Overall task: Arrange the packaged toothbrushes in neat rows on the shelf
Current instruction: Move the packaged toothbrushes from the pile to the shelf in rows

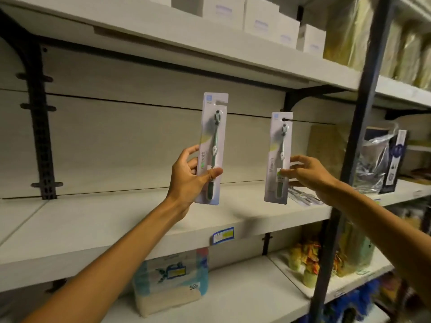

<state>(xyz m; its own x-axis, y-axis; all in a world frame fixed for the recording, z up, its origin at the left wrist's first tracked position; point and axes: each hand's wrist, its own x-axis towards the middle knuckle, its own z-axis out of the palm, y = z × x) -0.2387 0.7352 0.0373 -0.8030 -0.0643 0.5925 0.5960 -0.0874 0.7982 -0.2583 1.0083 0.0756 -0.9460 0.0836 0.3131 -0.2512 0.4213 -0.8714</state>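
left hand [186, 176]: fingers pinch the lower half of the left toothbrush pack [211, 148], upright above the shelf [116, 229], probably to line it up.
right hand [307, 176]: fingertips hold the right toothbrush pack [278, 157] the same way.
past right fingers: flat packs [303, 197], mostly hidden.
price tag [223, 235]: unreadable blur.

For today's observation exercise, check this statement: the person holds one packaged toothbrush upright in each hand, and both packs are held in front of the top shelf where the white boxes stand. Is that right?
Not quite. In the head view, the left hand and right hand each hold a packaged toothbrush upright, but in front of the middle shelf, below the one with the white boxes.
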